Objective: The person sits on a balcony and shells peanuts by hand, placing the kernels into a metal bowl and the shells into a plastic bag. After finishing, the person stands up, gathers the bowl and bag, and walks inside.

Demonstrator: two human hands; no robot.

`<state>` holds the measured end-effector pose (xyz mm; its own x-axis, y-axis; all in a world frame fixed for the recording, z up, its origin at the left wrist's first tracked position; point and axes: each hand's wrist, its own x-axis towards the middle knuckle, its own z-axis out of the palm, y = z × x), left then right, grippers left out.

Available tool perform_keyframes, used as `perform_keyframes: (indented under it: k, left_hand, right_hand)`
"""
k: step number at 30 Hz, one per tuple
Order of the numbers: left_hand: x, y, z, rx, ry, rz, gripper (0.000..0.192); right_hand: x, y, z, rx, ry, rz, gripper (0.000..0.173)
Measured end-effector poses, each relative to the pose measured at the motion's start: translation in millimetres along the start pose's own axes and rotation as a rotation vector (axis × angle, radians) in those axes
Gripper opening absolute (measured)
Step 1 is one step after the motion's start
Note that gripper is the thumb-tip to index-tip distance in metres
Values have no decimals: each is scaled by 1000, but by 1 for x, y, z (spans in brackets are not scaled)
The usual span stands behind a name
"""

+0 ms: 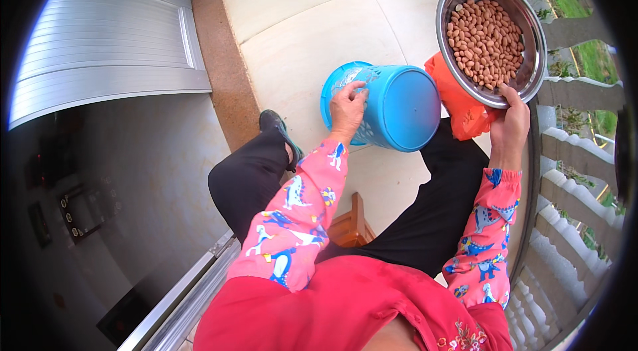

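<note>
My right hand (509,117) grips the near rim of a round stainless steel bowl (542,47), thumb over the edge. Shelled peanuts (483,42) with reddish skins cover much of the bowl's bottom. Beneath the bowl and beside my right hand, a red plastic bag (448,92) is partly hidden. My left hand (348,108) rests against the side of a blue plastic basket (411,107) with a perforated wall. The basket's solid base faces me and its rim points left; whether my curled fingers grip it or hold something small, I cannot tell.
A wooden stool (351,226) shows between my legs on the tiled floor (319,27). At the left, a brown stone threshold (224,62) runs beside a metal door (109,27). A concrete balustrade (573,97) lines the right side, with grass beyond it.
</note>
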<state>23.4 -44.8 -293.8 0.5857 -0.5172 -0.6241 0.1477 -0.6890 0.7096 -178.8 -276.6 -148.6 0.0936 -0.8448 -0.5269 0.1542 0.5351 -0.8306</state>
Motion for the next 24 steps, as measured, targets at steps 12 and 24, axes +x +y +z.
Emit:
perform_keyframes:
  k: [12, 24]
  left_hand:
    - [26, -99, -67, -458, -185, -379, 97]
    - [13, -129, -62, -439, -234, -574, 106]
  right_hand:
    - [-5, -5, 5, -84, 23, 21, 19]
    - [-11, -4, 7, -56, -16, -41, 17]
